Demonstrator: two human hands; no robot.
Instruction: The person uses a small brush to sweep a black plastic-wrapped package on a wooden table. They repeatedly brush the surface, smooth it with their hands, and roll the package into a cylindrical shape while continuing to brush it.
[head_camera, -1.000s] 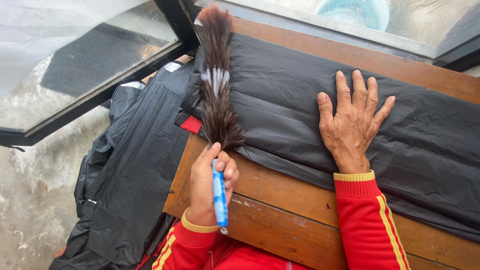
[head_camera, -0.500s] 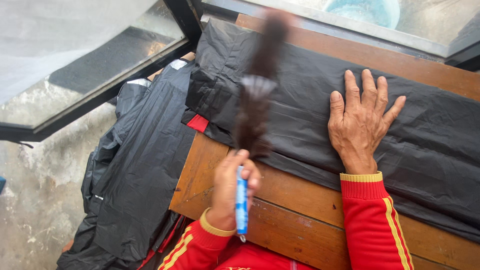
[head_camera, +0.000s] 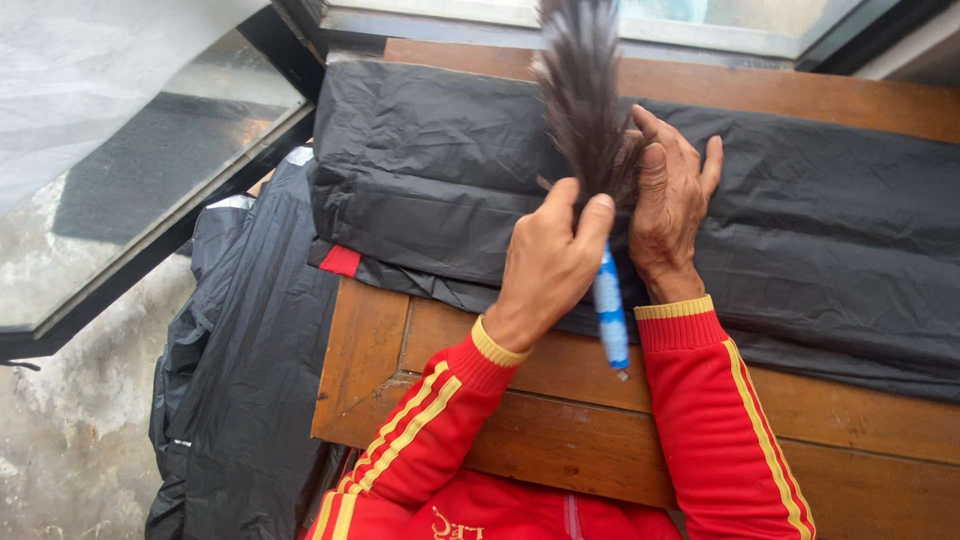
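My left hand (head_camera: 549, 262) grips a feather duster (head_camera: 584, 100) by its blue-and-white handle (head_camera: 609, 312), with the dark brown feathers pointing up over a long black plastic-wrapped bundle (head_camera: 800, 250). My right hand (head_camera: 672, 205) lies flat on the bundle just right of the feathers, its fingers partly behind them. The bundle lies along a wooden bench top (head_camera: 520, 400). Both arms wear red sleeves with yellow stripes.
A red corner (head_camera: 341, 261) peeks out at the bundle's left end. More black plastic sheeting (head_camera: 240, 400) hangs off the bench's left side to the wet concrete floor (head_camera: 70, 450). A dark-framed glass panel (head_camera: 120, 170) stands open at left; a window frame (head_camera: 700, 30) runs behind.
My left hand has swept the duster rightward across the bundle, from its left end to beside my right hand. The right hand has stayed pressed on the plastic.
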